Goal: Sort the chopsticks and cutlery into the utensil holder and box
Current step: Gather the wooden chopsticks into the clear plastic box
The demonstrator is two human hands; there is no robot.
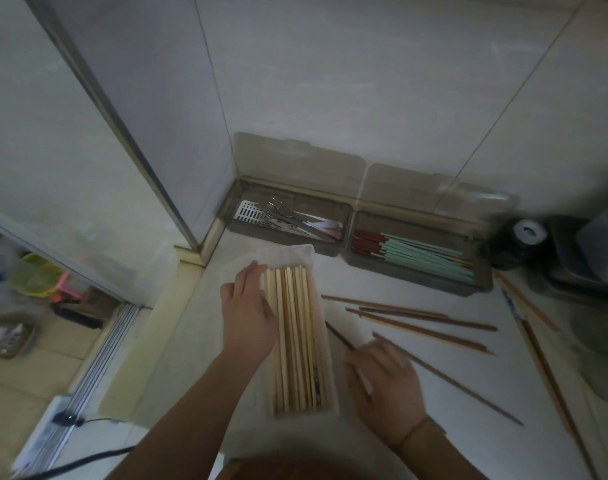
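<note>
A clear plastic box (285,252) lies lengthwise in front of me, filled with several pale wooden chopsticks (295,334). My left hand (248,313) rests flat against the box's left side, fingers straight. My right hand (382,379) is to the right of the box, its fingers curled on a thin dark chopstick (339,336) lying on the counter. Several brown chopsticks (423,323) lie loose on the counter to the right. At the back, one lidded tray (344,216) holds metal cutlery (288,220). Another tray (482,282) holds green and red chopsticks (423,252).
Both trays stand with their lids open against the tiled wall. More chopsticks (545,368) lie along the counter's right edge. Dark blurred objects (572,244) sit at the back right. A sliding door track (98,362) and floor clutter are down on the left.
</note>
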